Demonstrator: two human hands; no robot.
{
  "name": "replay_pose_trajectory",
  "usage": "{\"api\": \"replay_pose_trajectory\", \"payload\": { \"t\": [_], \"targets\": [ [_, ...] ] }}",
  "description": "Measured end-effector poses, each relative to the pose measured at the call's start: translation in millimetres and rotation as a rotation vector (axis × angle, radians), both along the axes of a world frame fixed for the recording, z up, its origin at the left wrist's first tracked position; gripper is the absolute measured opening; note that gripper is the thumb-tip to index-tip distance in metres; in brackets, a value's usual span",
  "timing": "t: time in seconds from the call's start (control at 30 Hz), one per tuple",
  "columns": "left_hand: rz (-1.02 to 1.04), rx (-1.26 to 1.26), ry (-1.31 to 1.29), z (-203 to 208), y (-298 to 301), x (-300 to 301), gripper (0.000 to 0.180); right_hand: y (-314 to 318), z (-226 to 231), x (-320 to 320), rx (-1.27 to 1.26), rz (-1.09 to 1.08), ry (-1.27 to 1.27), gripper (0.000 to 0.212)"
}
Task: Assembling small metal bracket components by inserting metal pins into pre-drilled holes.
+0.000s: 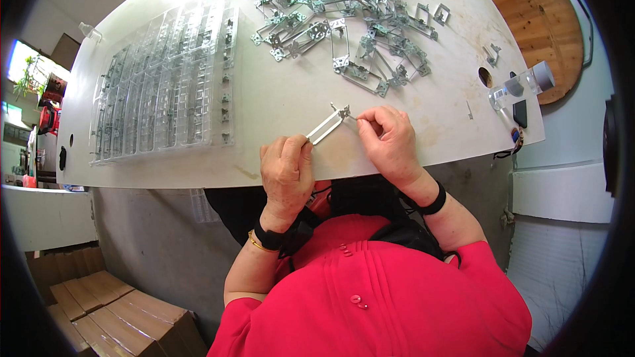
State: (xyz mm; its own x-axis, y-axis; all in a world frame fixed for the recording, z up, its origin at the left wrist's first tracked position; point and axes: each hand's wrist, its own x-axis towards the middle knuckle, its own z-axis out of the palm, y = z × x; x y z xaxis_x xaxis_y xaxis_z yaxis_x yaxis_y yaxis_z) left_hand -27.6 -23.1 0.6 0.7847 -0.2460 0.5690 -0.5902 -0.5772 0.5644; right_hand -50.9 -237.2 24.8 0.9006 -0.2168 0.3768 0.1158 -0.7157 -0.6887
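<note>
Near the table's front edge my left hand (pixel 288 170) is closed on the near end of a slim metal bracket (pixel 325 127). Two pale parallel bars form the bracket, with a small jointed grey fitting at its far end, tilted up to the right. My right hand (pixel 389 140) has thumb and fingers pinched together right beside that fitting. A thin tip shows between fitting and fingertips; whatever the fingers hold is too small to make out. Beyond both hands lies a tangled heap of similar metal brackets (pixel 340 63).
Stacked clear plastic compartment trays (pixel 165 82) with small metal parts cover the table's left side. To the right are a clear bottle (pixel 522 87) lying down, a black flat object (pixel 520 113), a thin metal strip (pixel 469 110) and a loose bracket (pixel 492 55). Cardboard boxes (pixel 126 317) stand low left.
</note>
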Motion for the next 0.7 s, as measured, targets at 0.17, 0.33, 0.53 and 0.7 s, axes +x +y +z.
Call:
{"api": "replay_pose_trajectory", "payload": {
  "t": [0.17, 0.33, 0.53, 0.7],
  "targets": [
    [0.007, 0.002, 0.003, -1.4, -0.2, -0.2, 0.012, 0.5, 0.9, 0.1, -0.017, 0.049, -0.013, 0.002],
    [-0.001, 0.0, 0.004, -2.2, 0.1, 0.3, 0.012, -1.3, -0.9, 0.0, -0.02, 0.036, -0.031, 0.002],
    [0.005, 0.005, -0.003, -2.5, 0.5, -0.1, 0.012, -2.7, 0.1, -3.0, -0.049, 0.087, -0.018, 0.003],
    [0.003, 0.002, -0.001, -1.5, 0.2, 0.1, 0.011, -6.0, 1.8, -6.3, -0.073, 0.029, -0.057, 0.004]
  ]
}}
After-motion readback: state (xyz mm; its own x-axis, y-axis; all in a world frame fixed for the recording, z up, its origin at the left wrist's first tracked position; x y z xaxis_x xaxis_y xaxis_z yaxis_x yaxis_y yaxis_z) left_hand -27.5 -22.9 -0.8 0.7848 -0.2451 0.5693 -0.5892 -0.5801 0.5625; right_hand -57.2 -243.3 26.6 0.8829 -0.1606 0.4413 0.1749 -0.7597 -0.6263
